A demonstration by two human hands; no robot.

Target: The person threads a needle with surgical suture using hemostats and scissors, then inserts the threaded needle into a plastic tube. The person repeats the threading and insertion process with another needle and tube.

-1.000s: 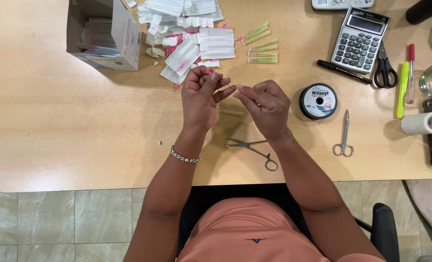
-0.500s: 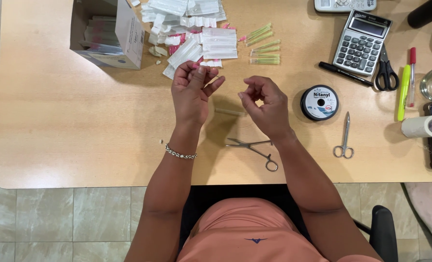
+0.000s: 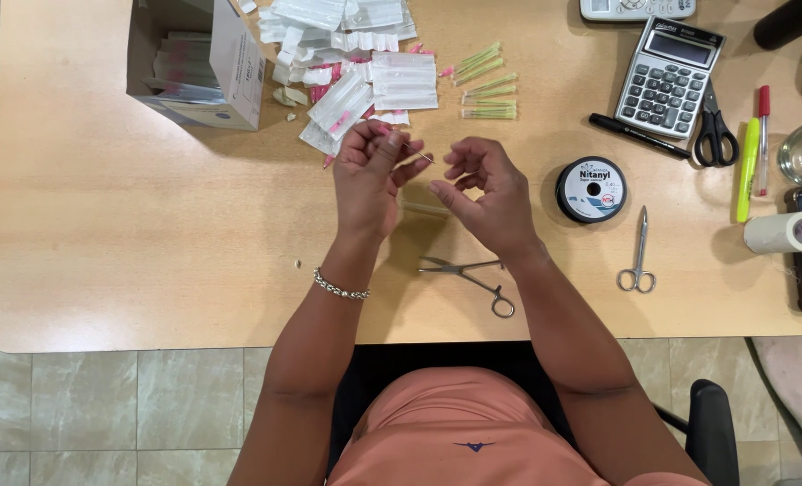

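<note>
My left hand (image 3: 372, 173) is raised over the wooden table (image 3: 131, 252) and pinches a thin needle (image 3: 419, 155) whose tip points right. My right hand (image 3: 486, 193) hovers a short way to its right, fingers curled with thumb and forefinger pinched; whether a thread runs between them is too fine to tell. Under both hands lies a metal needle holder (image 3: 473, 274). A black spool of line (image 3: 591, 189) sits just right of my right hand.
An open cardboard box (image 3: 198, 63) and a heap of white packets (image 3: 365, 54) lie at the back, with several green-capped needles (image 3: 486, 85). At the right are small scissors (image 3: 637, 256), a calculator (image 3: 669, 76), black scissors (image 3: 714, 135), pens, a tape roll (image 3: 786, 231).
My hands have drawn apart: the right hand moved right and slightly down, away from the left, which stays raised holding the needle.
</note>
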